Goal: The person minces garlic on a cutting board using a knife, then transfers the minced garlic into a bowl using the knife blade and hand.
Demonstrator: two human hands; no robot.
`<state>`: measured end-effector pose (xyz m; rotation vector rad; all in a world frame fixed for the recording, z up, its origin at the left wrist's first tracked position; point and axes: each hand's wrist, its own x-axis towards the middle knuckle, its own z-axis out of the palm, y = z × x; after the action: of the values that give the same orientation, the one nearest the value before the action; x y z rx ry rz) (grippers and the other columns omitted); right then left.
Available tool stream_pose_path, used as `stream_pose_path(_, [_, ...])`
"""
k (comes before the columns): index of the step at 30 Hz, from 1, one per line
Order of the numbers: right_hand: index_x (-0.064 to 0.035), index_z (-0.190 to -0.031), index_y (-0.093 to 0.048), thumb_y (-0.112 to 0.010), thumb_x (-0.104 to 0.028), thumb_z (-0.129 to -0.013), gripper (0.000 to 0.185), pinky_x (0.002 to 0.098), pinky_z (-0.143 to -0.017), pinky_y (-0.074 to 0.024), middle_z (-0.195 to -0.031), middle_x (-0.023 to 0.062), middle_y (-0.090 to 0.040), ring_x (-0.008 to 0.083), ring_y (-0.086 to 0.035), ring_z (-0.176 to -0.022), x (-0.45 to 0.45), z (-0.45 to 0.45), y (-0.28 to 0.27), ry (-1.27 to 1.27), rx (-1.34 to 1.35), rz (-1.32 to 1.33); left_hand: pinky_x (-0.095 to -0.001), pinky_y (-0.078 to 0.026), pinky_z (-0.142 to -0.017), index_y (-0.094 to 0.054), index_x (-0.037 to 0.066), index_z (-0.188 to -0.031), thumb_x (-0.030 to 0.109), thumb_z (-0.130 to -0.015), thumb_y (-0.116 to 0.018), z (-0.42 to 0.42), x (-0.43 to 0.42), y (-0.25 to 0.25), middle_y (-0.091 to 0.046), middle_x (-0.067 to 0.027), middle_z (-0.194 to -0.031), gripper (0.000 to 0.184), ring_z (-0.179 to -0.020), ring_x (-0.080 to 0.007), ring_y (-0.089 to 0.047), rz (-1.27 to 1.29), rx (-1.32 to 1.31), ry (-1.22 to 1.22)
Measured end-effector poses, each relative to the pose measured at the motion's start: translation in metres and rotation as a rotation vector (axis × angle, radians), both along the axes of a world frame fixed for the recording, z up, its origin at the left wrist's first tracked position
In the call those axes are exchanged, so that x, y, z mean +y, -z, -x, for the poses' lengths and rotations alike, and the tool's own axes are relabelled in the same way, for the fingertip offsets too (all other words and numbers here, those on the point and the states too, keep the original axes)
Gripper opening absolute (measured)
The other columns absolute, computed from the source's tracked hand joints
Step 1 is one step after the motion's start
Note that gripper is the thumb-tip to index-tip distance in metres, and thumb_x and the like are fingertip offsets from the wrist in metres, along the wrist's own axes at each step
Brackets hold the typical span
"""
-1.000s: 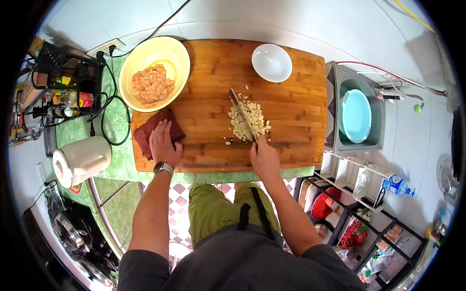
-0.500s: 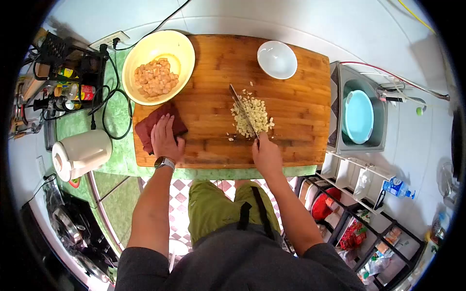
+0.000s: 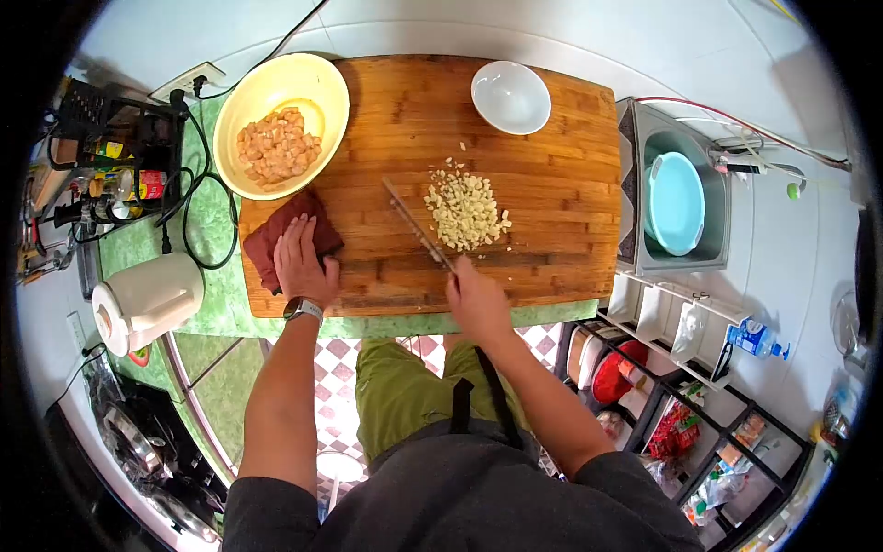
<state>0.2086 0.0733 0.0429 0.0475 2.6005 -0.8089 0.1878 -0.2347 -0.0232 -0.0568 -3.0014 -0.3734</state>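
Observation:
My right hand is closed around the handle of a kitchen knife. Its blade slants up and left over the wooden cutting board, just left of a pile of pale yellow chopped pieces that look like garlic. A few bits lie scattered round the pile. Flat on a folded dark red cloth rests my left hand, fingers stretched out, at the board's left side. Beyond the cloth, a yellow bowl contains diced raw meat. A small white bowl stands at the board's far edge.
To the right is a metal sink with a light blue basin in it. A cream kettle, black cables and a rack of bottles occupy the left. Below right stands a black shelf.
The knife has moved left, off the chopped pile and onto the board beside it, with my right hand shifting left too. My left hand stays on the cloth. The view has shifted slightly.

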Motion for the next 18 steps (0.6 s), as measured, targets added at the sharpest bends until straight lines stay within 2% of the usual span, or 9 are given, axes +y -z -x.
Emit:
stream_pose_path(2, [-0.0041, -0.104, -0.053, -0.064, -0.018, -0.100, 0.018, 0.0597, -0.066, -0.0501, -0.077, 0.0266, -0.067, 0.0502, -0.067, -0.076, 0.013, 0.008, 0.001, 0.039, 0.019, -0.028, -0.0506, -0.027, -0.126, -0.047, 0.008, -0.153, 0.021, -0.083, -0.060, 0.000, 0.001, -0.002, -0.047, -0.0113, -0.159, 0.073, -0.150, -0.0306, -0.040, -0.005, -0.005, 0.000])
stream_pose_path(4, [-0.0031, -0.103, -0.052, -0.060, -0.021, -0.101, 0.020, 0.0602, -0.064, -0.0527, -0.074, 0.0275, -0.067, 0.0499, -0.068, -0.073, 0.025, 0.023, -0.014, 0.060, 0.189, 0.011, -0.0507, -0.028, -0.126, -0.047, 0.008, -0.153, 0.021, -0.082, -0.060, 0.001, 0.001, -0.001, -0.048, -0.0118, -0.158, 0.073, -0.150, -0.0308, -0.040, -0.009, 0.011, 0.000])
stream_pose_path(6, [-0.0025, -0.104, -0.051, -0.060, -0.020, -0.102, 0.020, 0.0601, -0.063, -0.0522, -0.074, 0.0272, -0.067, 0.0495, -0.068, -0.072, 0.031, 0.027, -0.026, 0.074, 0.141, -0.010, -0.0507, -0.028, -0.126, -0.048, 0.008, -0.152, 0.021, -0.082, -0.060, 0.001, 0.002, -0.003, -0.048, -0.0118, -0.158, 0.073, -0.150, -0.0307, -0.041, -0.013, 0.018, 0.001])
stream_pose_path(8, [-0.0026, -0.104, -0.051, -0.060, -0.019, -0.102, 0.019, 0.0592, -0.062, -0.0519, -0.074, 0.0268, -0.066, 0.0486, -0.068, -0.071, 0.034, 0.025, -0.027, 0.109, 0.216, 0.020, -0.0506, -0.028, -0.126, -0.048, 0.008, -0.152, 0.021, -0.082, -0.060, 0.002, 0.002, -0.004, -0.048, -0.0119, -0.157, 0.073, -0.150, -0.0306, -0.041, -0.015, 0.030, 0.001])
stream_pose_path(11, [-0.0027, -0.104, -0.050, -0.060, -0.018, -0.102, 0.018, 0.0575, -0.061, -0.0525, -0.073, 0.0265, -0.066, 0.0479, -0.067, -0.070, 0.032, 0.019, -0.003, 0.054, 0.158, -0.058, -0.0503, -0.028, -0.125, -0.049, 0.008, -0.152, 0.021, -0.081, -0.061, -0.001, 0.001, 0.001, -0.048, -0.0116, -0.157, 0.073, -0.150, -0.0301, -0.041, -0.012, 0.003, -0.011])
stream_pose_path(18, [-0.0030, -0.106, -0.051, -0.060, -0.018, -0.102, 0.018, 0.0580, -0.062, -0.0539, -0.074, 0.0257, -0.067, 0.0476, -0.068, -0.072, 0.031, 0.019, -0.009, 0.074, 0.183, -0.063, -0.0502, -0.028, -0.126, -0.049, 0.007, -0.151, 0.021, -0.081, -0.060, 0.002, 0.004, -0.004, -0.049, -0.0119, -0.157, 0.073, -0.149, -0.0307, -0.041, -0.016, 0.017, -0.003])
